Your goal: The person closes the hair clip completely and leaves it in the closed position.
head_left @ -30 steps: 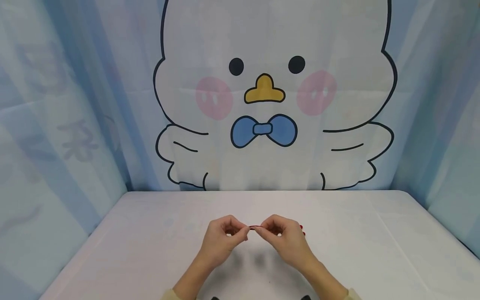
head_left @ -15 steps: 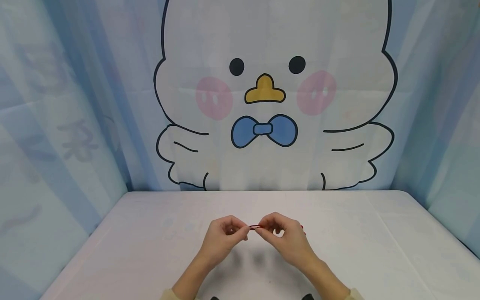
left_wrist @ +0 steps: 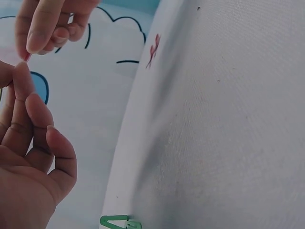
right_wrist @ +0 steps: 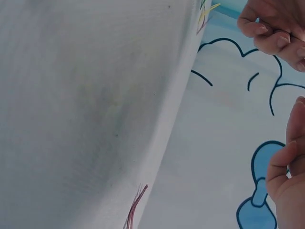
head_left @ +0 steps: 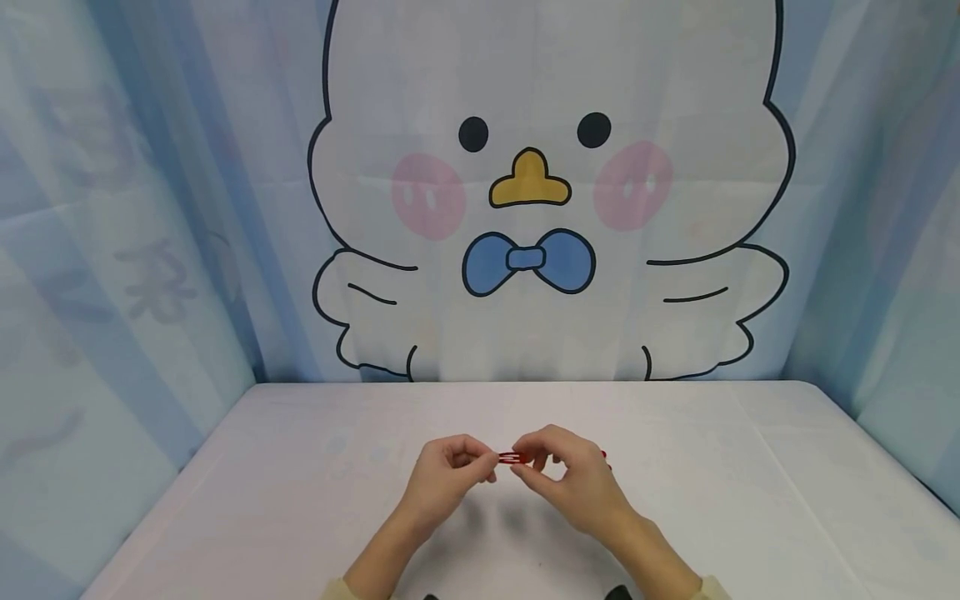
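Observation:
In the head view my left hand [head_left: 442, 477] pinches one end of a small red snap hair clip [head_left: 513, 457] between thumb and index finger, above the table. My right hand [head_left: 573, 475] is at the clip's other end, thumb and index finger parted with the clip's end between them. Slots along the clip's length show. The left wrist view has the left hand [left_wrist: 33, 152] below the right hand [left_wrist: 47, 24], a sliver of red between their fingertips. In the right wrist view the hands hide the clip.
Red pieces [head_left: 604, 458] peek out behind the right hand on the white table [head_left: 315, 483]. A green clip [left_wrist: 121, 222] lies near the table's edge in the left wrist view. Dark red strands [right_wrist: 136, 207] show in the right wrist view. Behind hangs a printed curtain [head_left: 525, 333].
My right thumb and index finger have spread apart at the clip's end, and more of the clip shows, turned flatter toward the head camera. The left hand keeps its pinch, almost still.

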Motion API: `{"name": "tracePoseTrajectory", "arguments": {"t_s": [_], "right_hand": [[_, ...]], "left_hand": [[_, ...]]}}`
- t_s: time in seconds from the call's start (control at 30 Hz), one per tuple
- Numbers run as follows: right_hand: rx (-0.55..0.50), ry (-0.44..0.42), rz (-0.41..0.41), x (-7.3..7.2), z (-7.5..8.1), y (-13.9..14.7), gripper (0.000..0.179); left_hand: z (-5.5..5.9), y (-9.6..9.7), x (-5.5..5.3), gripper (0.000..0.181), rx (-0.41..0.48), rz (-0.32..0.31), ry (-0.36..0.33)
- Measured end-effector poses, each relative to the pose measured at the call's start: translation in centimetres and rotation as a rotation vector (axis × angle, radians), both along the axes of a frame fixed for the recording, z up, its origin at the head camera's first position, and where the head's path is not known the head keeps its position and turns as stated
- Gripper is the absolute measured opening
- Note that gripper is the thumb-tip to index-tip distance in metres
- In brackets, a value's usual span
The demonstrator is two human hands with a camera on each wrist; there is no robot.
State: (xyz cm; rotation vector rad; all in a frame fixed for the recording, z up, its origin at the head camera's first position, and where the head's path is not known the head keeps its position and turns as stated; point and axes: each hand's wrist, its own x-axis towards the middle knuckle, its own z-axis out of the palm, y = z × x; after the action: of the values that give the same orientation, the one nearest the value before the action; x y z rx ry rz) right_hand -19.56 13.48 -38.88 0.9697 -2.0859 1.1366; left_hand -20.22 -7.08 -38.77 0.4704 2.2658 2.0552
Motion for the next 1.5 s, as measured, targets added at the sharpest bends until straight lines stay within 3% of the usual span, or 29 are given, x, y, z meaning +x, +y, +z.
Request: {"name": "tracePoseTrajectory", "arguments": {"t_s": [0.4, 0.67, 1.17, 1.5], "right_hand": [[0.010, 0.053, -0.005, 0.0, 0.0, 0.1, 0.027], [0.008, 0.040, -0.022, -0.1, 0.0, 0.0, 0.026], [0.073, -0.030, -0.065, 0.0, 0.2, 1.6, 0.027], [0.102, -0.087, -0.089, 0.1, 0.1, 3.6, 0.027]], "left_hand": [[-0.3, -0.3, -0.3, 0.014, -0.014, -0.052, 0.028], [-0.1, -0.8, -0.4, 0.013, -0.043, -0.068, 0.066], [0.4, -2.7, -1.0, 0.009, -0.211, -0.021, 0.089], [0.2, -4.1, -0.7, 0.012, -0.320, -0.018, 0.074]]}}
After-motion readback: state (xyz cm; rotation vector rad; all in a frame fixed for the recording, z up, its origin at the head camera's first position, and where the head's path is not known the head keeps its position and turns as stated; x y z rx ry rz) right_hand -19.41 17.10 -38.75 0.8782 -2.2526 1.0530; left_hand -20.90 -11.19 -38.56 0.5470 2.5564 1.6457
